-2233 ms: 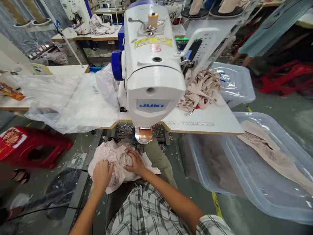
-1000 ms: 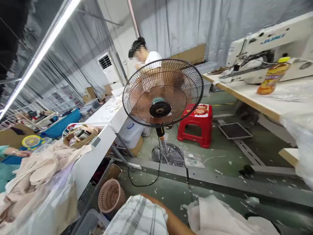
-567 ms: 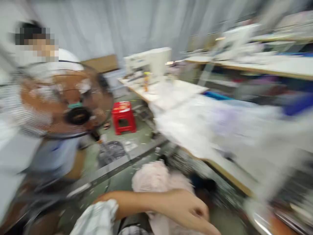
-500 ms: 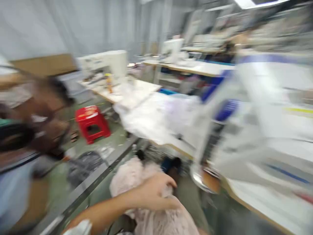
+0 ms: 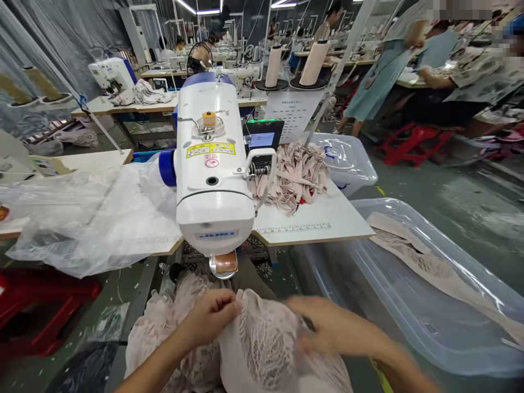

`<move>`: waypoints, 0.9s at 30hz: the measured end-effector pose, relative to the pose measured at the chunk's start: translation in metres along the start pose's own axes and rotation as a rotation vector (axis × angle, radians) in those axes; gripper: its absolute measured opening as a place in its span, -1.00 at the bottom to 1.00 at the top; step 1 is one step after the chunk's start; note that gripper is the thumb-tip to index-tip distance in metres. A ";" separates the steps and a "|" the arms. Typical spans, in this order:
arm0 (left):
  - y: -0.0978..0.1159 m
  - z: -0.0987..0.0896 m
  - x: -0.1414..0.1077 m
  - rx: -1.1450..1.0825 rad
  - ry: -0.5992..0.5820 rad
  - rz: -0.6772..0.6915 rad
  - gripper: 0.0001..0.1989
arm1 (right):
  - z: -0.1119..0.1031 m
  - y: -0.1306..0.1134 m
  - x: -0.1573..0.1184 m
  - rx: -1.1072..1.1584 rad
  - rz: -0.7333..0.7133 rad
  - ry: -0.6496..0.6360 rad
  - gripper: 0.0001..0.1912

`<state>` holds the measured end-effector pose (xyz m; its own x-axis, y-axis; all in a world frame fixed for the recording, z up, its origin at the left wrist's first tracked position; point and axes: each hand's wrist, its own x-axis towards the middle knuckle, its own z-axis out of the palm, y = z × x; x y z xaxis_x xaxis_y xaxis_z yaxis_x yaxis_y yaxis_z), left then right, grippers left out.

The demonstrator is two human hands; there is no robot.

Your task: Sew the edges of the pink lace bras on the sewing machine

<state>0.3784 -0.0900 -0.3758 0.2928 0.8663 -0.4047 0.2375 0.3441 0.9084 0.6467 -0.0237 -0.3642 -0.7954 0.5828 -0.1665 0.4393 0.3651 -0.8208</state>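
Observation:
My left hand (image 5: 212, 319) is closed in a pinch on the top edge of a pale pink lace fabric piece (image 5: 266, 341) held over my lap. My right hand (image 5: 333, 327), a little smeared by motion, lies against the right side of that lace, thumb and fingers apart. More bunched lace (image 5: 164, 327) lies under and left of my left forearm. Just beyond my hands stands a white sewing machine (image 5: 213, 207) with a rounded metal end piece (image 5: 223, 265) below its head.
Right of the machine, a heap of beige fabric strips (image 5: 295, 177) sits on the white tabletop (image 5: 327, 218). A clear plastic tub (image 5: 442, 333) holds a long beige lace strip (image 5: 426, 262). Plastic sheeting (image 5: 90, 218) covers the left table; a red stool (image 5: 45, 311) stands below. Other people work behind.
The view has swung right, bringing the machine to the middle. My left hand has gone from lying over the lace to pinching its edge. My right hand has come into view.

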 end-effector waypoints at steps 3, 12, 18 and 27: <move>0.021 -0.001 0.004 0.124 0.006 0.123 -0.56 | 0.014 0.019 0.032 0.136 -0.018 0.177 -0.15; 0.026 -0.045 0.003 0.270 0.395 -0.090 -0.55 | 0.037 -0.011 0.092 0.012 -0.255 0.305 -0.73; 0.010 -0.063 0.012 0.499 0.673 0.063 -0.66 | 0.032 -0.005 0.111 0.348 0.021 0.356 -0.73; -0.033 -0.085 0.014 0.585 0.712 0.066 -0.77 | 0.015 -0.009 0.127 0.438 0.028 0.364 -0.77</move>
<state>0.2963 -0.0587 -0.4025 -0.2702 0.9626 -0.0182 0.7277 0.2166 0.6508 0.5350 0.0362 -0.3859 -0.5569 0.8287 -0.0558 0.1819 0.0561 -0.9817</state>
